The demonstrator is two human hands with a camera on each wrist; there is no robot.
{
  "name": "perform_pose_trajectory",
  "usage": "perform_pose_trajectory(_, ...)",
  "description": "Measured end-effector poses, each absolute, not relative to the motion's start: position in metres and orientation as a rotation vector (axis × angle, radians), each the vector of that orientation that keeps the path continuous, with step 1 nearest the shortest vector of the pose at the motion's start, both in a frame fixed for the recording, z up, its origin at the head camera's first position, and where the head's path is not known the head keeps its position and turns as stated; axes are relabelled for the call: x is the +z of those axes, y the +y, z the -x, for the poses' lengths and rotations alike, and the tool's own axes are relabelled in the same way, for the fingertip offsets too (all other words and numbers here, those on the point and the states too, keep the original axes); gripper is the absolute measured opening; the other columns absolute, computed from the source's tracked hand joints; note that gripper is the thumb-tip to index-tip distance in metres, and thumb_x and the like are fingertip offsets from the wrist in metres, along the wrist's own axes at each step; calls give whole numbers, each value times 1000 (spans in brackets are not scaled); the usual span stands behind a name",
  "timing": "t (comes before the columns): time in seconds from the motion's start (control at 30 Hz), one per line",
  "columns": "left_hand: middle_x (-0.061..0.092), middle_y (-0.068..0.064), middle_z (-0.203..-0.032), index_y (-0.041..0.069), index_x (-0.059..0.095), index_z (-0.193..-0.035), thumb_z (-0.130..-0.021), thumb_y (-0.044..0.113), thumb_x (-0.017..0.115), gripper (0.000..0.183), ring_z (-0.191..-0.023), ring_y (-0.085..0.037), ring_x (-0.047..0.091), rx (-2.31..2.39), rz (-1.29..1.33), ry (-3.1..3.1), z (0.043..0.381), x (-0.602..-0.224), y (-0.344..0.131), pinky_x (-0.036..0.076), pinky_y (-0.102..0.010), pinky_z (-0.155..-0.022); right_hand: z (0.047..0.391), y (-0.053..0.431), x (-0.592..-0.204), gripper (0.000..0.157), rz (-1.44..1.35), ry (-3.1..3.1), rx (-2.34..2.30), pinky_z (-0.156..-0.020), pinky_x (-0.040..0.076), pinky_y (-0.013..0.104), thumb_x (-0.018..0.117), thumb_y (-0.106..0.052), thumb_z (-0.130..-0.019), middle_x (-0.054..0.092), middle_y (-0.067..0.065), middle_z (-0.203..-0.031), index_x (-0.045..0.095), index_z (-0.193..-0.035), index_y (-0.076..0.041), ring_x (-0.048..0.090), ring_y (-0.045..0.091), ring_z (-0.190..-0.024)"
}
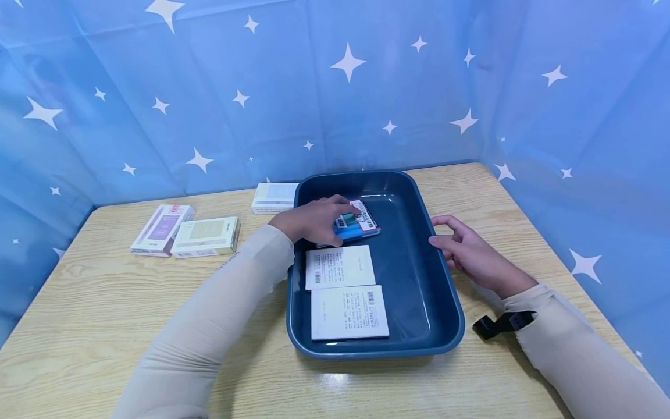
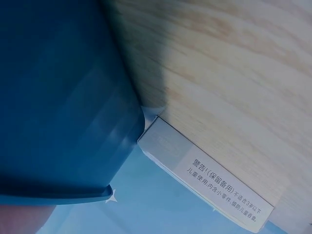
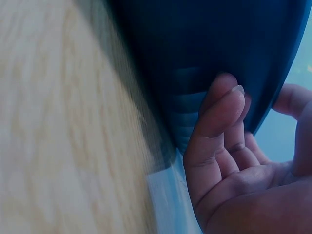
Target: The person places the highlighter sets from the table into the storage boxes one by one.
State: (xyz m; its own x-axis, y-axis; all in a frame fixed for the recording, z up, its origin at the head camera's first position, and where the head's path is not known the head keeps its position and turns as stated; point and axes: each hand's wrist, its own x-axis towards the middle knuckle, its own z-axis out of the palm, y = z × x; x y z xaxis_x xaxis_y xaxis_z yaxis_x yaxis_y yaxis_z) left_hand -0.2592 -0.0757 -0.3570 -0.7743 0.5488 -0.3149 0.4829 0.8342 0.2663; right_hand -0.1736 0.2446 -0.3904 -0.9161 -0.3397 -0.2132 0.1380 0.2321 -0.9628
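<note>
A dark blue plastic bin [image 1: 413,273] stands on the wooden table. Inside, my left hand [image 1: 321,221] grips a small blue box [image 1: 361,231] with green and white print, its fingers over the top and the thumb at the near side. Two white boxes with printed text, one in the middle [image 1: 342,267] and one nearer [image 1: 349,314], lie flat in the bin below it. At the bin's right side, my right hand [image 1: 466,250] holds the rim with thumb and fingertips. The right wrist view shows its curled fingers [image 3: 224,112] against the outer wall.
A white box [image 1: 274,196] stands by the bin's back left corner. Farther left on the table [image 1: 104,314] sit a purple-and-white box [image 1: 163,230] and a yellowish box [image 1: 206,235], side by side. A blue star-patterned curtain [image 1: 293,105] hangs behind.
</note>
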Motion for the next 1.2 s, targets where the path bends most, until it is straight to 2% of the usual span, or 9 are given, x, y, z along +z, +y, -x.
perform_pose_trajectory(0.2,24,4,-163,43,38,-151,-84,39,70,74,-136,-29,34,229,-785,2627,260,-357,-76,34,-56,-114,173,245,-390,35,185,2140,-1719,-66,54,26,51,-33,-105,73,-2,-91,37,-134,-20,73,15,-76)
perform_pose_trajectory(0.53,19,4,-167,42,33,-154,-87,34,71,77,-148,-30,27,174,-834,2614,262,-358,-77,24,-58,-120,173,245,-390,35,187,2138,-1720,-67,54,26,51,-33,-105,72,-2,-91,37,-135,-20,72,15,-75)
perform_pose_trajectory(0.7,21,4,-167,38,34,-154,-87,29,71,77,-151,-28,25,144,-857,2635,261,-358,-78,24,-57,-121,173,245,-390,35,189,2136,-1718,-65,53,26,51,-33,-105,72,-2,-89,37,-135,-20,71,15,-74)
perform_pose_trajectory(0.83,24,4,-166,37,33,-155,-87,32,71,78,-152,-28,25,92,-810,2675,259,-357,-77,21,-61,-120,174,245,-390,36,193,2133,-1719,-68,55,27,51,-33,-105,72,-1,-93,37,-135,-19,73,16,-77)
perform_pose_trajectory(0.93,27,3,-165,37,30,-157,-87,38,70,80,-150,-29,28,9,-766,2714,256,-355,-77,23,-62,-119,174,245,-390,37,187,2136,-1713,-68,54,26,50,-33,-105,72,-1,-94,36,-136,-19,73,16,-78)
perform_pose_trajectory(1.2,30,-3,-164,35,29,-158,-87,49,67,82,-144,-30,37,-157,-763,2750,251,-351,-73,34,-54,-117,173,243,-389,37,173,2149,-1696,-65,50,26,50,-35,-105,72,-3,-92,37,-136,-20,68,13,-72)
